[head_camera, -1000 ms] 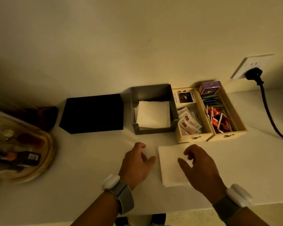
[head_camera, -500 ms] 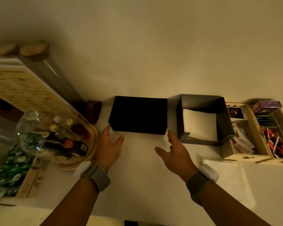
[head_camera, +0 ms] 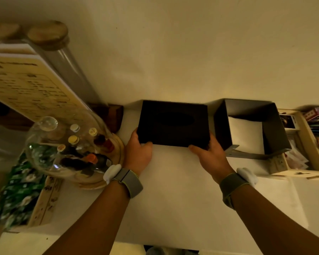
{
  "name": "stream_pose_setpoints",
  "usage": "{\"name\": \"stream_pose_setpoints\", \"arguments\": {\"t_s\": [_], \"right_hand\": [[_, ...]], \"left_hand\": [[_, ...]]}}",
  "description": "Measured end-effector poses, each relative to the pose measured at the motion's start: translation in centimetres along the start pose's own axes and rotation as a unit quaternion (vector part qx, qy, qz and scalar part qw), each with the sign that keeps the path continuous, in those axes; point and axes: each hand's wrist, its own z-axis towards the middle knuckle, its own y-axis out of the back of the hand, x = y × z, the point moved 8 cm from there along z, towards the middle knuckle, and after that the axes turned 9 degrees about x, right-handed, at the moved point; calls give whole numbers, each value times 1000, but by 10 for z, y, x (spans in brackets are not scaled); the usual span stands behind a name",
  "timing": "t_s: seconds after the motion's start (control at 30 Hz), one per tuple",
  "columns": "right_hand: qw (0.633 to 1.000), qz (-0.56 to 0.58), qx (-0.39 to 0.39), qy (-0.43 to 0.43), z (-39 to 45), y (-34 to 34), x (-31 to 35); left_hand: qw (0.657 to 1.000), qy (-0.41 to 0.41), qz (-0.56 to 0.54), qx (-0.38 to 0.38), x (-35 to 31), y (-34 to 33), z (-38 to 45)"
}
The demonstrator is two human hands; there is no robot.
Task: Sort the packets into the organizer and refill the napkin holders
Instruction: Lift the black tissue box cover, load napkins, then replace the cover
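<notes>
a: status on the refill?

b: my left hand [head_camera: 138,153] and right hand [head_camera: 211,155] clamp the two near corners of the black napkin holder [head_camera: 173,124], thumbs on its front edge. it sits at the back edge of the worktop [head_camera: 173,190], against the wall. i judge this one not yet refilled.

a: the other holder?

b: the grey napkin holder [head_camera: 247,126] just to its right is open on top, white napkins [head_camera: 245,133] inside. looks stocked, though i can't tell how full.

a: packets?

b: the wooden organizer [head_camera: 302,144] at the right back corner holds packets [head_camera: 295,159] in its compartments. sorting seems done or close.

a: blind spots?

b: organizer is cut off by the frame and blurred. black holder's inside is hidden; only a dim oval slot shows on top. light is poor.
</notes>
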Motion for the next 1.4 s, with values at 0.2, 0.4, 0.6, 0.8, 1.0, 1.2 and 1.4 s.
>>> {"name": "stream_pose_setpoints", "arguments": {"t_s": [0.2, 0.4, 0.6, 0.8, 1.0, 1.2, 1.4], "right_hand": [[1000, -14, 16, -9, -33, 3, -11], [999, -24, 44, -1, -80, 7, -21], [997, -31, 66, 4, -121, 0, -26], [997, -23, 69, 10, -151, -13, -26], [997, -6, 82, 0, -155, -17, -28], [997, -20, 74, 5, -157, -13, -16], [997, 2, 78, 27, -141, -6, 12]], "left_hand": [[999, -34, -6, 29, 2, 0, -40], [997, -17, -1, 71, 9, -1, -91], [998, 4, -15, 66, 29, 7, -134], [995, 26, -65, 70, 45, 16, -165], [996, 24, -14, 80, 39, 24, -167], [996, -11, 53, 77, 19, 36, -160], [993, -34, 5, 116, -16, 38, -140]]}}
